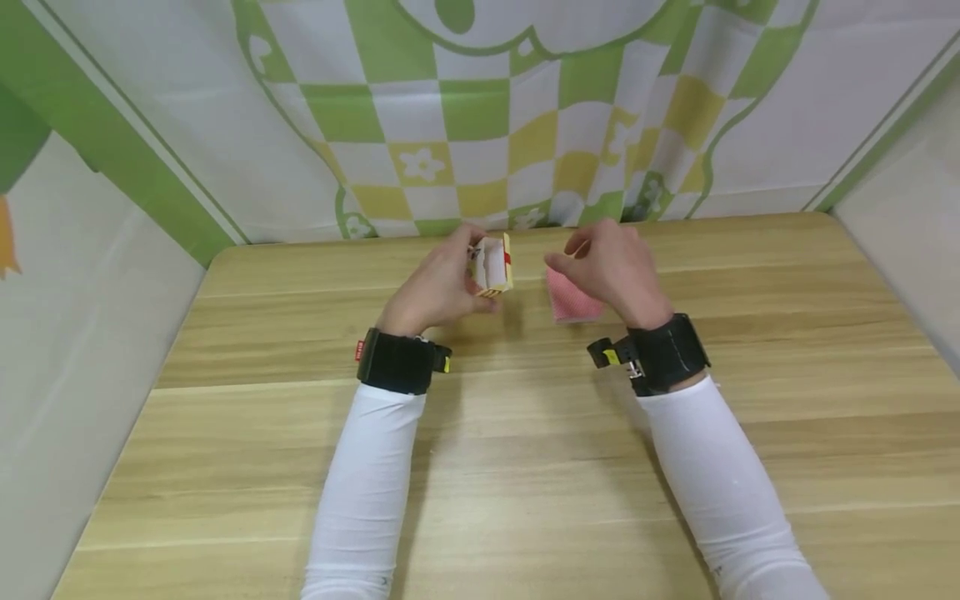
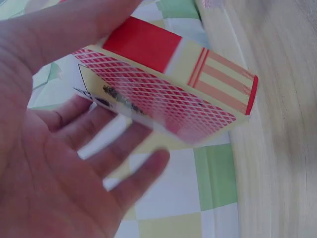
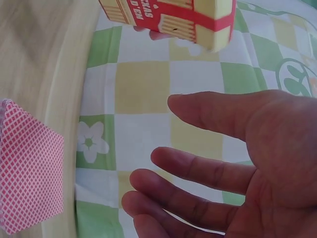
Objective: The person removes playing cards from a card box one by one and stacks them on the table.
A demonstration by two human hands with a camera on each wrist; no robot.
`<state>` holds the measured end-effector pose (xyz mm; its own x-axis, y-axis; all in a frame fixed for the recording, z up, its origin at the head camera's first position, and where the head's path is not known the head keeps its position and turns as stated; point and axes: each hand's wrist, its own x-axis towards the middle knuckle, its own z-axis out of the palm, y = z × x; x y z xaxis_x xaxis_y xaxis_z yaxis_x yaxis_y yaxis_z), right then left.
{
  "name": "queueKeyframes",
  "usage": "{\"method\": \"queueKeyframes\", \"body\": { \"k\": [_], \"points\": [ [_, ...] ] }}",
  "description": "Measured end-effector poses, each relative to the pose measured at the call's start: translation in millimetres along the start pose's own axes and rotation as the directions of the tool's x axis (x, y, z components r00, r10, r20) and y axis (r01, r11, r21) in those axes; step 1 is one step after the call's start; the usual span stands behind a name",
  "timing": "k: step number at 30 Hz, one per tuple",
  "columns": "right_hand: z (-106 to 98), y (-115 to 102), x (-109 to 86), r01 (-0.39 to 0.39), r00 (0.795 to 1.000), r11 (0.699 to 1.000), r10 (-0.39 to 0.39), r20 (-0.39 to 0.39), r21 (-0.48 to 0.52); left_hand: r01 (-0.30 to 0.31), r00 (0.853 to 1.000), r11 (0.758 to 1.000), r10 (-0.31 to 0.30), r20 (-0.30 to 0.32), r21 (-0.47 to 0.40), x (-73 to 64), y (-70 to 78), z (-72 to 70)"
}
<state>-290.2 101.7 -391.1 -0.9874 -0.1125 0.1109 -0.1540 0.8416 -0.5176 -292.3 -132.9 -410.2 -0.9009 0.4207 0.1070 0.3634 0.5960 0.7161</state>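
A small playing-card box, yellow and red, is tilted just above the far part of the table, held by my left hand. In the head view the box's inside shows white at one end. The left wrist view shows a red lattice pattern and striped end on the box, with the thumb along one side and fingers under the other. My right hand hovers over a deck of red-backed cards on the table. In the right wrist view its bent fingers hold nothing, and the deck lies apart from them.
A wooden table spans the view beneath both arms. Behind its far edge hangs a green, white and yellow checked cloth, close to both hands. Each wrist wears a black strap with a small camera.
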Motion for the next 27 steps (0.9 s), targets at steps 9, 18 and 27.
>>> {"method": "queueKeyframes", "body": {
  "k": [9, 18, 27],
  "points": [
    [0, 1, 3.4, 0.021, 1.000, 1.000, -0.022, 0.013, 0.003, 0.183, 0.979, 0.952, -0.155, -0.131, 0.246, 4.8, -7.5, 9.0],
    [5, 9, 3.6, 0.087, 0.996, 0.996, -0.087, 0.004, -0.007, 0.516, 0.851, 0.733, -0.499, -0.165, 0.443, 5.7, -17.1, 35.7],
    [14, 20, 15.6, 0.191, 0.980, 0.977, -0.195, -0.033, -0.092, 0.598, 0.788, 0.630, -0.576, -0.218, 0.496, 25.5, -21.1, 32.7]
  ]
}}
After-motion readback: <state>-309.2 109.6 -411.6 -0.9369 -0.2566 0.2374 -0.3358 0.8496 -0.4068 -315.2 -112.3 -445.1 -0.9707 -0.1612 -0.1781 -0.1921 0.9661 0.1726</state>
